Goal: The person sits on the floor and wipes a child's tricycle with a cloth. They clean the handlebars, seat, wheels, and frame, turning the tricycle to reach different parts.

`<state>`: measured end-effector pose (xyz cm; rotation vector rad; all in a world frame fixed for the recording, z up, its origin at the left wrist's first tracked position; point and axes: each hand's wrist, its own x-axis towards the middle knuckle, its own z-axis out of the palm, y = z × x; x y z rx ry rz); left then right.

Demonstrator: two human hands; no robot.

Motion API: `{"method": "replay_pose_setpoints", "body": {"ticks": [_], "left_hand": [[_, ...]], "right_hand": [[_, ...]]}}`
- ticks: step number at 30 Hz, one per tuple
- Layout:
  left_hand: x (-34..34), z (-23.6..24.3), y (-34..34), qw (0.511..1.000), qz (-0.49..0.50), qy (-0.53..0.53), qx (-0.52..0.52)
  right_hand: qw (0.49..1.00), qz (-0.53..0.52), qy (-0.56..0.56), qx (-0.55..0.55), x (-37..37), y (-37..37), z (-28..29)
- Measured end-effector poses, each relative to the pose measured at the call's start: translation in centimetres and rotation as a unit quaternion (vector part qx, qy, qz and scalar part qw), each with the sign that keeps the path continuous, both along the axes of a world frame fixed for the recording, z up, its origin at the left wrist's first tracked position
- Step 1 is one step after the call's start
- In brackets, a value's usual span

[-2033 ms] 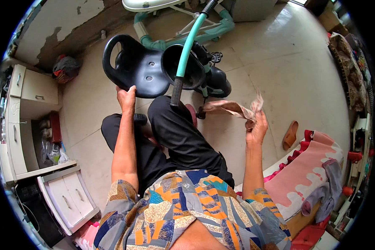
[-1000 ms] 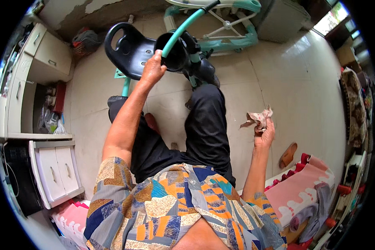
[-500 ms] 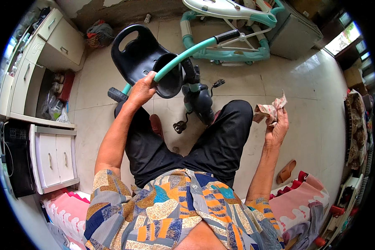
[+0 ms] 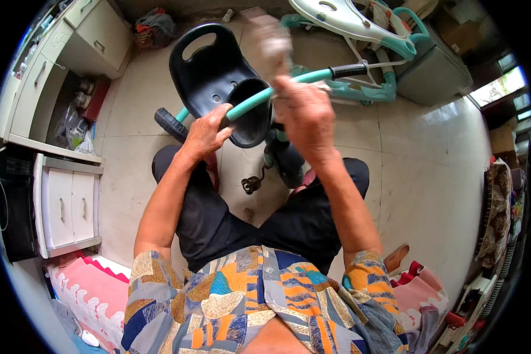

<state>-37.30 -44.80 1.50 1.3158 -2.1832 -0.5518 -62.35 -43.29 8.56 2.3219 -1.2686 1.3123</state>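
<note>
A: Where is the left hand [image 4: 206, 134]?

B: Just left of the frame's centre, a little above the middle. Its fingers curl around the lower left end of the teal handlebar [image 4: 251, 105], pinching the tube.

A: And the right hand [image 4: 307, 118]?

B: Up and to the right of it, in the upper middle, bunched into a fist over the same bar. It grips a pale cloth [image 4: 273, 47], most of which sticks out above the knuckles as a blur. I cannot tell whether the cloth or the fingers press on the bar there.

A: How does the bar lie?

B: On a slant, rising from the left hand to a black grip [image 4: 348, 71] in the upper right, and passing over a round black tub [image 4: 251, 135]. A black seat [image 4: 209, 74] with a handle slot in its back is beside the tub, upper left of centre.

A: What lies below?

B: A dark pedal [image 4: 251, 185] near the middle, between two knees in black trousers [image 4: 218, 221].

A: And around the edges?

B: A white and teal wheeled frame [image 4: 348, 20] in the upper right, a pale cabinet [image 4: 103, 35] in the upper left, a smaller white cabinet [image 4: 71, 206] at the left, pink bedding [image 4: 91, 289] in the lower left, and a brown slipper [image 4: 396, 258] on the floor [image 4: 419, 183], lower right.
</note>
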Motion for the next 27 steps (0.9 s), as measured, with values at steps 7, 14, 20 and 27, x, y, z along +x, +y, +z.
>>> {"method": "replay_pose_setpoints", "body": {"ticks": [7,14,20,27], "left_hand": [[0.0,0.4,0.5,0.999,-0.002,0.016,-0.043],[-0.3,1.1,0.5,0.999,-0.017,0.038,-0.008],[-0.7,0.9,0.3,0.999,-0.01,0.048,0.008],[-0.4,0.5,0.6,0.998,-0.003,0.053,-0.024]], "right_hand": [[0.991,0.083,0.108,-0.007,5.5,-4.9,-4.3],[0.985,-0.072,0.157,-0.017,-4.4,-8.3,-2.1],[0.979,-0.154,0.099,-0.086,-8.4,-9.5,-1.8],[0.972,-0.213,0.099,-0.023,-10.3,-11.3,-1.7]]}}
